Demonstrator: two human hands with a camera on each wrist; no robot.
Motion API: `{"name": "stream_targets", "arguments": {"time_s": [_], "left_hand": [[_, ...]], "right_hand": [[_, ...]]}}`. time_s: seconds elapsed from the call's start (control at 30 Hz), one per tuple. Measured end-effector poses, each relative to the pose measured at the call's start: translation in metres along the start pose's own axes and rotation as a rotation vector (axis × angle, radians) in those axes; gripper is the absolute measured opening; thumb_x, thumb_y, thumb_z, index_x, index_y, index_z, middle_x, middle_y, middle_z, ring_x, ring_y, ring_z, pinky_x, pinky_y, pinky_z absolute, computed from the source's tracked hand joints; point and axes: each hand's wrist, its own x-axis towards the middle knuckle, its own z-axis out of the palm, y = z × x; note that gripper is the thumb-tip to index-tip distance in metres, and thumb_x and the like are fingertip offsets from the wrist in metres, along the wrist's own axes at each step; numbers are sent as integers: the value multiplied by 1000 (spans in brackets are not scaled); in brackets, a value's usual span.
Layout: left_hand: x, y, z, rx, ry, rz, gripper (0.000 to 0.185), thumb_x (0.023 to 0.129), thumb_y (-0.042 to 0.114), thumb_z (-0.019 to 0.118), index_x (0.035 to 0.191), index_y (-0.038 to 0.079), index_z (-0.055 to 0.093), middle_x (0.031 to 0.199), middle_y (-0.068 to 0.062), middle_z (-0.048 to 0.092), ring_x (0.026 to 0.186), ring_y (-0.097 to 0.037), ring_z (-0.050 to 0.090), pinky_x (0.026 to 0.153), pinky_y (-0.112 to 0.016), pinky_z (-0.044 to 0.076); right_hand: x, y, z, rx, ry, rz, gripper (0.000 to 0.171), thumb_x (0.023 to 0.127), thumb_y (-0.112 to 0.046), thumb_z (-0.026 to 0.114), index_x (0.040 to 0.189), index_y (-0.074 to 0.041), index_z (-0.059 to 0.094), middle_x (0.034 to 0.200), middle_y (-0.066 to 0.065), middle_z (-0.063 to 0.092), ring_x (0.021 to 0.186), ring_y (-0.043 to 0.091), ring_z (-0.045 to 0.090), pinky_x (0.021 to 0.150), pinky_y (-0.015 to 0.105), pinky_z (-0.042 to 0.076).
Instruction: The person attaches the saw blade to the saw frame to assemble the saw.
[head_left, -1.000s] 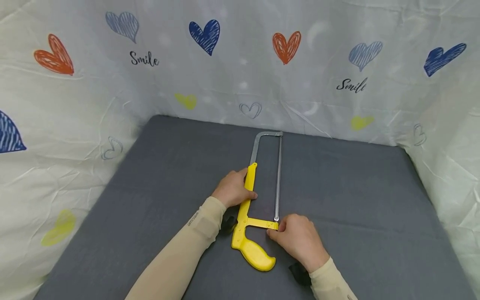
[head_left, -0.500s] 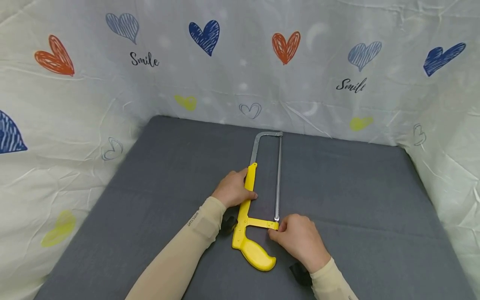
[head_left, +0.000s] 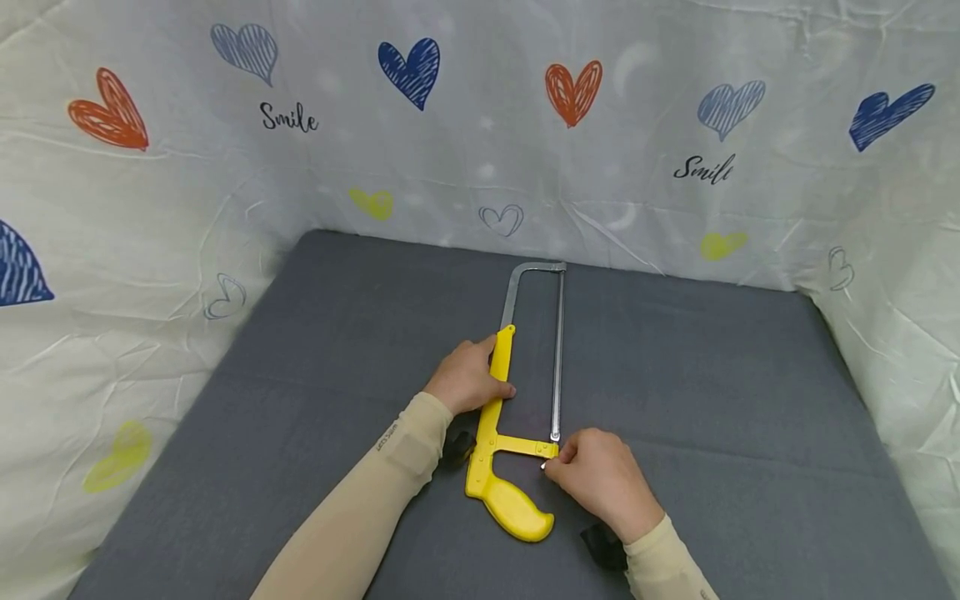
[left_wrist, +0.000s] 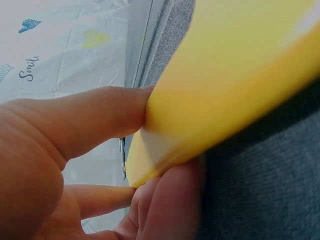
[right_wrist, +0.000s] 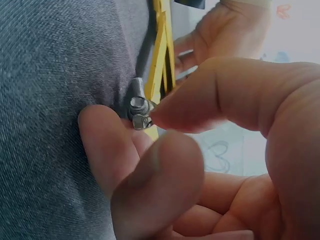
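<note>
A hacksaw (head_left: pixel 486 429) with a yellow handle and frame and a grey metal bow lies on the dark cloth. Its blade (head_left: pixel 557 358) runs along the right side. My left hand (head_left: pixel 467 377) holds the yellow frame, thumb on one side and fingers on the other, as the left wrist view shows close up. At the near end of the blade, my right hand (head_left: pixel 603 479) pinches a small metal wing nut (right_wrist: pixel 142 122). The thumb touches it in the right wrist view, while the curled fingers partly hide it.
Dark grey cloth (head_left: pixel 697 392) covers the table around the saw. Behind and at the sides hangs a white curtain (head_left: pixel 465 142) printed with hearts and "Smile". A black strap piece (head_left: pixel 602 546) sits under the right wrist.
The right thumb has shifted slightly, and a small silver bit now shows at its tip. The saw's near end has moved a touch to the right. My left hand keeps its hold.
</note>
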Motion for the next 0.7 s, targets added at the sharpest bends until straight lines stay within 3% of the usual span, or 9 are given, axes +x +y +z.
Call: {"name": "stream_targets", "arguments": {"time_s": [0.7], "left_hand": [[0,-3,1,22,-1,20,95,92,30,84,170,9,35,148,-23,59,116,-32,65,106,-46,59]], "right_hand": [[0,3,-6,-9,-28,6,16,85,-17,81,73,-19,70,64,-5,62,56,15,54,53,29,41]]}}
